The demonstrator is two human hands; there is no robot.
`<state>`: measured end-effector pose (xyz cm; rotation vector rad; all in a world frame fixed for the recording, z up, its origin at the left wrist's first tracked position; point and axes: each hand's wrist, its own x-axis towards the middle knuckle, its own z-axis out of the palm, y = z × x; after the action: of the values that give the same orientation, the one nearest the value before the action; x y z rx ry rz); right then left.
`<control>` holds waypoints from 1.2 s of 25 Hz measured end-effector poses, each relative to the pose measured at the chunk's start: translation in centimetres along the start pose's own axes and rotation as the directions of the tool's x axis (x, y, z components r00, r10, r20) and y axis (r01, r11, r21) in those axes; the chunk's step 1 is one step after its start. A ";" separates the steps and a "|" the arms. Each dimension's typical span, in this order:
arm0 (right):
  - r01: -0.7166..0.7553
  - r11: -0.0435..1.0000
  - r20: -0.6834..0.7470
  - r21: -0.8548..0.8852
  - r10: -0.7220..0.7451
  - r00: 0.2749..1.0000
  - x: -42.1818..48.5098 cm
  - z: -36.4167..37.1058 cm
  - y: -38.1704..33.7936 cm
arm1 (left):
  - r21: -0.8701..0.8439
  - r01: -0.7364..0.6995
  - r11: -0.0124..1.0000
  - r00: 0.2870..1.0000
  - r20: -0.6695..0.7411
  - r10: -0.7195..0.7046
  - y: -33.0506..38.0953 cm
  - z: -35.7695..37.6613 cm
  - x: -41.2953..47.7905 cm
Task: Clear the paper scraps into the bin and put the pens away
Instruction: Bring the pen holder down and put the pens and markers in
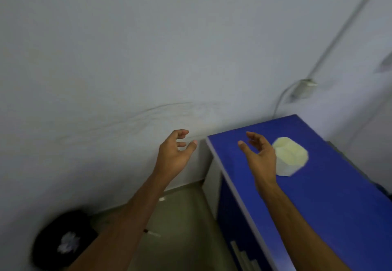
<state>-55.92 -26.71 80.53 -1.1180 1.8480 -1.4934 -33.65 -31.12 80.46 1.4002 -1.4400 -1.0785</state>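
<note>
A black bin (pixel 51 247) stands on the floor at the lower left, with white crumpled paper scraps (pixel 67 242) inside it. My left hand (pixel 174 156) is raised in front of the wall, fingers apart and holding nothing. My right hand (pixel 259 156) hovers over the blue table (pixel 328 207), also spread and holding nothing. Just right of that hand a pale yellow, angular container (pixel 290 156) sits on the table top. A thin white pen-like item (pixel 153 233) lies on the floor beside my left forearm. The view is blurred.
A grey wall (pixel 148 58) fills most of the view. A socket box (pixel 305 86) with a cable hangs on the wall above the table's far corner. A small white scrap (pixel 161 199) lies on the tan floor (pixel 186 228) between bin and table.
</note>
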 end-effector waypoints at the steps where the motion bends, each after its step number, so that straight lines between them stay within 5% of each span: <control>1: -0.023 1.000 -0.063 -0.012 0.023 0.998 1.5 -3.3 0.9 | -0.007 -0.002 1.000 0.999 0.041 0.002 1.7 3.4 0.5; 6: -0.105 0.977 -0.236 -0.187 0.059 0.970 8.1 -14.4 6.7 | 0.039 0.013 0.999 0.986 0.166 -0.019 6.4 16.5 1.8; 9: -0.103 0.909 -0.110 -0.404 0.064 0.992 12.2 -17.5 10.8 | 0.099 0.024 0.995 0.979 0.201 -0.044 7.0 21.0 2.4; 14: -0.101 0.716 0.156 -0.691 0.284 0.946 15.9 -17.9 16.1 | 0.173 0.060 0.983 0.981 0.171 -0.089 6.3 23.5 3.0; 21: 0.034 0.716 0.237 -0.698 0.186 0.953 18.1 -17.2 17.7 | 0.177 0.139 0.974 0.984 0.085 -0.156 4.4 21.2 3.7; 25: 0.186 0.736 0.271 -0.651 -0.004 0.963 16.4 -13.6 15.2 | 0.132 0.186 0.974 0.982 -0.004 -0.187 2.6 16.9 2.7; 30: 0.470 0.766 0.545 -0.439 -0.189 0.817 9.1 -1.5 9.7 | 0.088 0.302 0.949 0.934 -0.227 -0.276 -2.2 6.2 -1.3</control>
<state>-64.65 -32.98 72.56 -1.9939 1.8139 -0.7036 -38.98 -29.62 76.58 1.8017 -1.1851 -0.9963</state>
